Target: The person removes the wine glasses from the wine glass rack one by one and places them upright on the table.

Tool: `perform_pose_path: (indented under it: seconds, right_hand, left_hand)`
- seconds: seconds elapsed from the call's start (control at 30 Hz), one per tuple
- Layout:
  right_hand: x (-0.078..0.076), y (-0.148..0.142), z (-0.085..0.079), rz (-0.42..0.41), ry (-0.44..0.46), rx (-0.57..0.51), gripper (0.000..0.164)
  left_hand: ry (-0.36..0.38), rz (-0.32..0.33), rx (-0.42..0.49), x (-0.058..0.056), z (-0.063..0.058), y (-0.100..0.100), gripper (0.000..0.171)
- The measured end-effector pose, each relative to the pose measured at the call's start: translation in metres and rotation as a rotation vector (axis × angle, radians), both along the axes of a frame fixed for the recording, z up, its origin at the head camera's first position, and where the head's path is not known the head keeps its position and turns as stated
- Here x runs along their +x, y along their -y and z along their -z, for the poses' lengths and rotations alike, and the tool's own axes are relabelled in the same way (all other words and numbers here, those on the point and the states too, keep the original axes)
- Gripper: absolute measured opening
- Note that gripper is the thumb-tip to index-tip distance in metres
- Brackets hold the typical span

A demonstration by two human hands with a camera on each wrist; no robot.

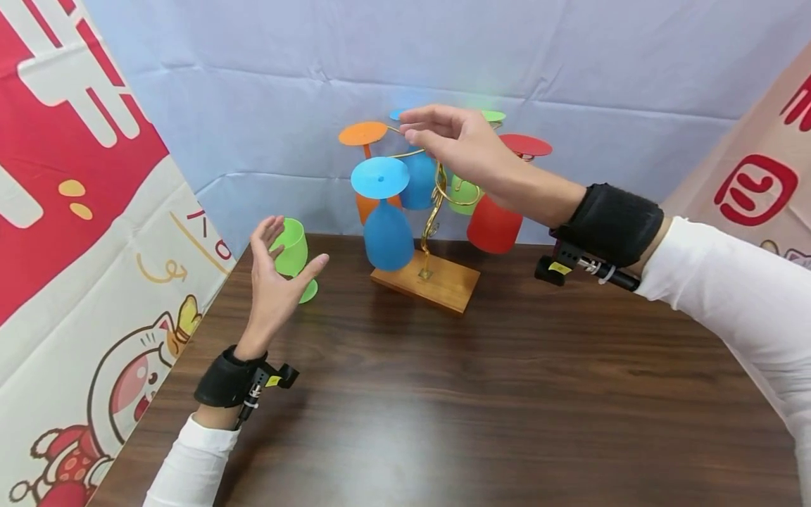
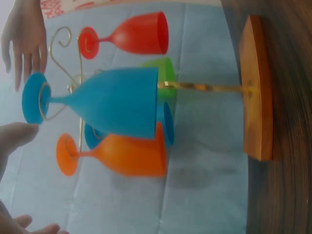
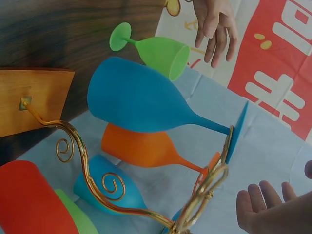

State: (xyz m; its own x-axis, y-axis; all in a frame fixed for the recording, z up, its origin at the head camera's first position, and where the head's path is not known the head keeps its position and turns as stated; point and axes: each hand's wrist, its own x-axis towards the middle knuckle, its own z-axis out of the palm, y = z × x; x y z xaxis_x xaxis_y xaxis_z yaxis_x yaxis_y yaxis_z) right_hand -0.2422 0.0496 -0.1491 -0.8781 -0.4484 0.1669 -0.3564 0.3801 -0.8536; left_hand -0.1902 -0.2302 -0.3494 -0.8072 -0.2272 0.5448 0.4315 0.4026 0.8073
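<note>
A green goblet (image 1: 293, 243) stands upright on the table at the left. In the head view my left hand (image 1: 271, 289) overlaps it, fingers spread and thumb apart; the right wrist view shows a gap between hand and goblet. My right hand (image 1: 472, 144) hovers at the top of a gold metal rack (image 1: 437, 190), fingers extended, gripping nothing. Upside down on the rack hang a front blue goblet (image 1: 388, 236), an orange goblet (image 2: 131, 155), a red goblet (image 1: 494, 225), a rear blue goblet (image 1: 418, 179) and a second green goblet (image 1: 464, 193). My right hand partly hides the rack's top.
The rack's wooden base (image 1: 437, 282) rests on the dark wooden table (image 1: 443, 394) near its back edge. A pale blue cloth (image 1: 285, 113) hangs behind. Printed cloths border the left (image 1: 76, 253) and right (image 1: 760, 162) sides.
</note>
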Motion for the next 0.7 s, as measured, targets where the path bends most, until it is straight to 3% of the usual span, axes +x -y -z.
perform_pose_path:
  seconds: [0.23, 0.33, 0.53, 0.6, 0.7]
  right_hand:
    - [-0.001, 0.004, 0.011, -0.077, -0.159, 0.14, 0.054]
    - [-0.002, 0.006, 0.019, -0.112, -0.301, 0.223, 0.057]
    - [-0.005, 0.01, 0.042, -0.196, -0.707, 0.432, 0.07]
    - [-0.005, 0.011, 0.05, -0.216, -0.792, 0.492, 0.073]
    - [-0.006, 0.014, 0.058, -0.225, -0.846, 0.568, 0.075]
  left_hand:
    - [0.037, 0.081, -0.053, -0.003, 0.006, -0.007, 0.088]
    - [0.055, 0.106, -0.066, -0.003, 0.008, -0.009, 0.086]
    - [0.093, 0.152, -0.107, -0.003, 0.012, -0.015, 0.087]
    - [0.104, 0.159, -0.122, -0.003, 0.014, -0.016, 0.089]
    - [0.109, 0.167, -0.137, -0.002, 0.015, -0.017, 0.091]
